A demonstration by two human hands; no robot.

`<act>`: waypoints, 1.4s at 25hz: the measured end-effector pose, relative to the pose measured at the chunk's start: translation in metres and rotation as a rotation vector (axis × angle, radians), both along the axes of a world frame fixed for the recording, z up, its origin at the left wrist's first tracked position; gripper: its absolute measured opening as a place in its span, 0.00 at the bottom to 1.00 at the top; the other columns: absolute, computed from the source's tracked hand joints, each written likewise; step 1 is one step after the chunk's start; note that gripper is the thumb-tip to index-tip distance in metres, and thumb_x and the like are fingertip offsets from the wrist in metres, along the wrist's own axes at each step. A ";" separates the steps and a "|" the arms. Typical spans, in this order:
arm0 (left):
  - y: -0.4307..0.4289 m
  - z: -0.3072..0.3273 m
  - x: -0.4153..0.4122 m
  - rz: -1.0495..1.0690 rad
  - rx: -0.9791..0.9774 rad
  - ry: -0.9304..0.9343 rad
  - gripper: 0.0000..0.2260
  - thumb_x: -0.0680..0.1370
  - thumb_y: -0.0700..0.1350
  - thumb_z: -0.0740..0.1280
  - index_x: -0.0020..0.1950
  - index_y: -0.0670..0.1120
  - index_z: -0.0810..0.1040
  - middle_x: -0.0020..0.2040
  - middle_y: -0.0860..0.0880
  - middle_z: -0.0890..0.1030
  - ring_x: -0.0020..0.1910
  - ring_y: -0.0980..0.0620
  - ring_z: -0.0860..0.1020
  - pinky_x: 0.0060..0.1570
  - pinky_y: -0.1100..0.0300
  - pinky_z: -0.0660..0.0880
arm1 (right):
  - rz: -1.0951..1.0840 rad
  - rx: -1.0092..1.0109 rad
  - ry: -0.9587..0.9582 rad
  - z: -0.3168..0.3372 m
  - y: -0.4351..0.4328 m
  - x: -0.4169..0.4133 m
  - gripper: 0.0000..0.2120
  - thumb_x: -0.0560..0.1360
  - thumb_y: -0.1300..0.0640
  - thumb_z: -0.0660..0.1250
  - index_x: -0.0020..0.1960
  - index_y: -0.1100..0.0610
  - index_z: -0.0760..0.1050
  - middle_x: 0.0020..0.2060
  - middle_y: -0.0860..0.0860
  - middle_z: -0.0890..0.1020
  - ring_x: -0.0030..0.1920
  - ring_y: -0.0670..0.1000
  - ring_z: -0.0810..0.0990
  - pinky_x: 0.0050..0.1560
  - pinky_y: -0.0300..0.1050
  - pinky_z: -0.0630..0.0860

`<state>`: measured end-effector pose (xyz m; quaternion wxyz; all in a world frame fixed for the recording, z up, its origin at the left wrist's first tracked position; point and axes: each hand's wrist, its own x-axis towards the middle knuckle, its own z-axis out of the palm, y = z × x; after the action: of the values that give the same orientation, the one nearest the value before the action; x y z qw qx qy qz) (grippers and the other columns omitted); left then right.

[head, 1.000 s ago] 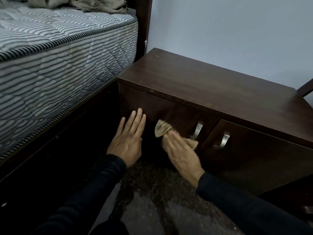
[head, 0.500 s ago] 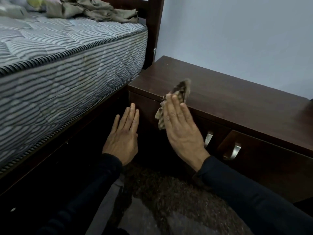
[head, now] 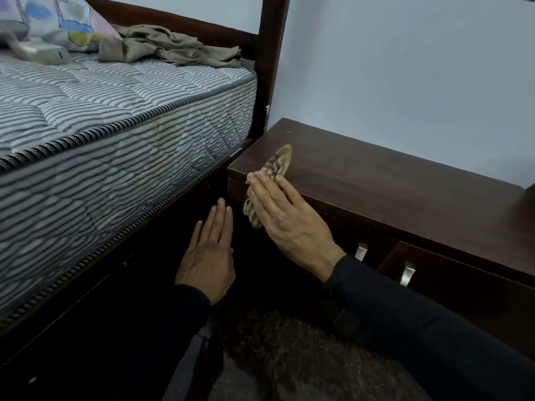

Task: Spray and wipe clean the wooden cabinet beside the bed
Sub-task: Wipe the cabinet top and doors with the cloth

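Observation:
The dark wooden cabinet (head: 390,180) stands low against the wall, right of the bed. A beige striped cloth (head: 276,163) lies over its front left top edge. My right hand (head: 283,215) presses the cloth flat against that edge with straight fingers. Lower down, my left hand (head: 210,256) is flat with straight fingers near the cabinet's dark left front, holding nothing. No spray bottle is in view.
The bed's striped mattress (head: 101,134) and dark frame post (head: 270,62) close in on the left. Two metal door handles (head: 362,251) stick out of the cabinet front. A dark rug (head: 289,357) covers the floor below. Crumpled fabric (head: 168,47) lies on the bed.
My right hand has carried the cloth up from the cabinet door front to the top front edge. The left hand stayed low. The view has tilted up.

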<state>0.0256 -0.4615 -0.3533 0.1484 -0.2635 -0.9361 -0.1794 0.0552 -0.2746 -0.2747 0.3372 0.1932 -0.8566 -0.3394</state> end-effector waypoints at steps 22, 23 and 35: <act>0.107 0.066 0.053 -0.349 -0.130 0.297 0.35 0.76 0.37 0.57 0.81 0.48 0.46 0.81 0.51 0.45 0.80 0.51 0.43 0.77 0.42 0.47 | -0.270 0.012 -0.264 -0.137 0.121 0.135 0.30 0.78 0.57 0.64 0.77 0.66 0.60 0.72 0.60 0.73 0.74 0.62 0.68 0.80 0.61 0.36; 0.107 0.066 0.053 -0.348 -0.129 0.298 0.35 0.76 0.37 0.57 0.81 0.48 0.46 0.81 0.51 0.44 0.80 0.51 0.43 0.77 0.42 0.47 | -0.283 -0.021 -0.261 -0.139 0.124 0.140 0.28 0.79 0.57 0.60 0.76 0.66 0.59 0.72 0.60 0.74 0.74 0.61 0.68 0.80 0.60 0.36; 0.105 0.068 0.056 -0.346 -0.126 0.278 0.35 0.77 0.39 0.59 0.81 0.49 0.45 0.81 0.52 0.43 0.80 0.52 0.42 0.77 0.43 0.47 | -0.495 -0.263 0.096 -0.090 0.097 0.144 0.28 0.84 0.61 0.47 0.80 0.70 0.45 0.79 0.69 0.43 0.81 0.65 0.44 0.80 0.58 0.37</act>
<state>0.0821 -0.3563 -0.2852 0.2261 -0.4511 -0.8569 -0.1056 0.1996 -0.1778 -0.3643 0.3066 -0.0837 -0.8974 -0.3060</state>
